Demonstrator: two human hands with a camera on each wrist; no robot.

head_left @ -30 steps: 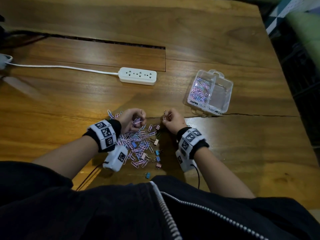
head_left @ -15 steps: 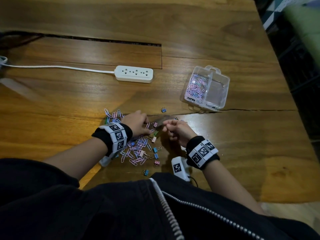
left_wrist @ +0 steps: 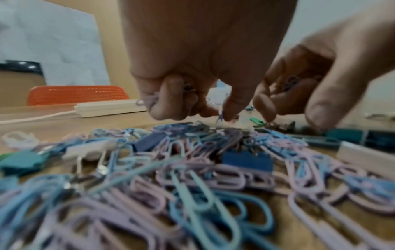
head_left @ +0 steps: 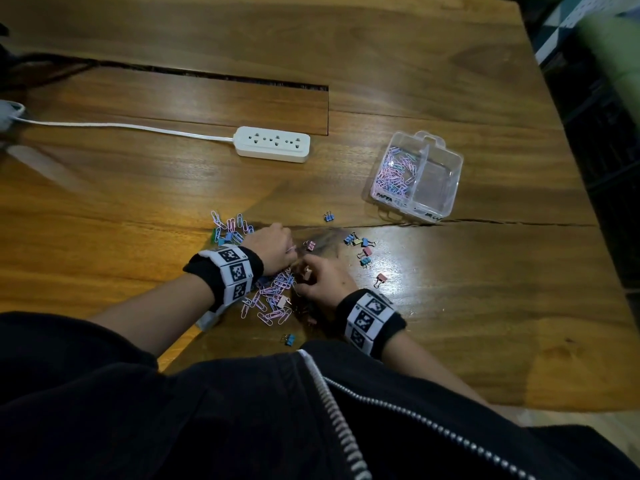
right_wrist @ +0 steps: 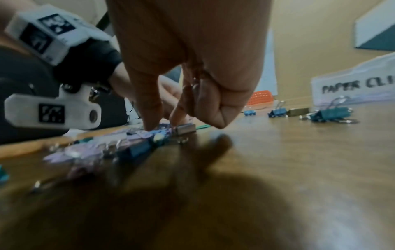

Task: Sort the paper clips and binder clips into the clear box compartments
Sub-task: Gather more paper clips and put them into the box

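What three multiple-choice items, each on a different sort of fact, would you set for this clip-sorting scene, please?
1. Where do the sorted paper clips lie in the clear box?
A. left compartment
B. right compartment
C. both

2. What colour is the power strip?
A. black
B. white
C. orange

3. What is the left hand doing?
A. lying flat
B. pinching paper clips
C. holding the box

Answers:
1 A, the head view shows clips left of the divider only.
2 B, its casing is white.
3 B, the left wrist view shows curled fingers gripping clips.
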